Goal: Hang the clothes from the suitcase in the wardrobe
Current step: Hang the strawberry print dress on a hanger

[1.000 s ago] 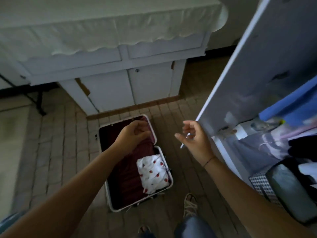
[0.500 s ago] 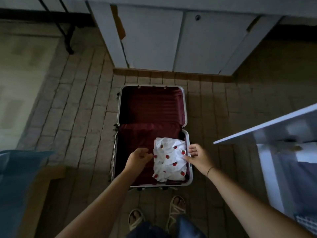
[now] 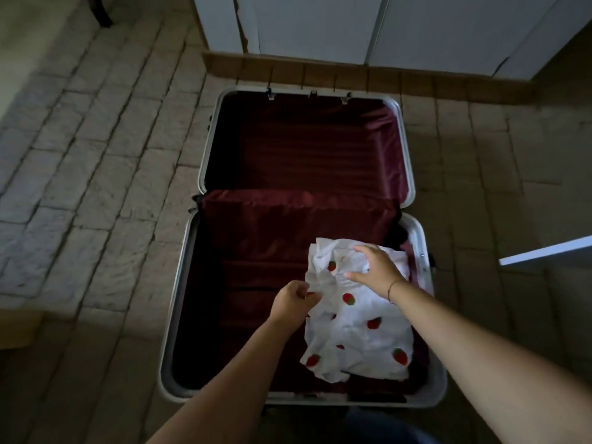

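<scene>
One garment (image 3: 362, 328), white with a red strawberry print, is all that we see in the suitcase (image 3: 179, 283). It lies crumpled in the near half, toward four o'clock of the open case, on the dark red lining. We judge the step in hand to be picking this piece up, the first part of hanging it. The left hand (image 3: 293, 304) sits at the cloth's nine o'clock edge, its fingers (image 3: 307, 294) curled in and pinching a fold against the thumb. The right hand (image 3: 374, 267) lies on the garment's twelve o'clock end, its fingers (image 3: 362, 249) spread and slightly bent, pressing on the cloth. Whether they have gathered any of it underneath we cannot tell. Next, we reckon, the right hand needs to close on that top end. Both hands can then lift the piece clear of the rim, shake it open to find the shoulders, and carry it toward three o'clock, where a pale edge of the wardrobe door (image 3: 544, 254) juts into view. No hanger is in view, so we expect one must be found there.
</scene>
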Action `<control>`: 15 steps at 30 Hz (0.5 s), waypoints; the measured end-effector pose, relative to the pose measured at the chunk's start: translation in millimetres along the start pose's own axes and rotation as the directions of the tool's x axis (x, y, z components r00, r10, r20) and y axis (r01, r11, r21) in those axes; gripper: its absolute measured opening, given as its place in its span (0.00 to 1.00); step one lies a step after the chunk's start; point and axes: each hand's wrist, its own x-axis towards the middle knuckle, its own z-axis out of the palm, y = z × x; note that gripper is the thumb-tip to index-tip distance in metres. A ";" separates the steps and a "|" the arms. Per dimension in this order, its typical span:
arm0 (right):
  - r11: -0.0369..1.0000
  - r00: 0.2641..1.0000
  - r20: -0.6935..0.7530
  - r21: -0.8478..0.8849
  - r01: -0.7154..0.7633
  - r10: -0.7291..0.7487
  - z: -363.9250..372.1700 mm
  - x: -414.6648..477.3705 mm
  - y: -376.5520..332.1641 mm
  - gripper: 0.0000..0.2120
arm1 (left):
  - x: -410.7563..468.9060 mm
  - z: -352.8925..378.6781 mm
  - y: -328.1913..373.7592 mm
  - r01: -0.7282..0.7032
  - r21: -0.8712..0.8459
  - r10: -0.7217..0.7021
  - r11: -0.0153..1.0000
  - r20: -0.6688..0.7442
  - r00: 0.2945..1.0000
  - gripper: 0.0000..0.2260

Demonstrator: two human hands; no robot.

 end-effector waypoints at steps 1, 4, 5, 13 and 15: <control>0.997 1.000 -0.008 -0.071 0.023 -0.023 7.4 11.1 8.0 0.33 | 16.7 6.7 -8.7 0.012 0.037 -0.013 0.999 0.018 1.000 0.20; 0.950 0.994 -0.057 -0.303 0.069 -0.091 22.6 30.8 23.3 0.38 | 52.4 17.3 -26.1 0.084 0.042 -0.085 0.996 0.042 0.995 0.24; 0.930 0.994 -0.065 -0.363 0.060 -0.089 25.4 33.7 24.3 0.38 | 58.1 18.7 -27.0 0.115 0.012 -0.115 0.993 0.039 0.993 0.28; 0.994 0.993 0.080 0.066 -0.088 0.082 -9.2 14.0 -15.0 0.16 | 36.0 21.3 6.0 0.205 -0.232 -0.138 0.951 0.274 0.952 0.21; 0.959 0.992 0.112 0.267 -0.094 0.066 -38.9 -5.4 -37.9 0.13 | 11.6 6.7 26.6 0.123 -0.197 -0.071 0.973 0.254 0.965 0.23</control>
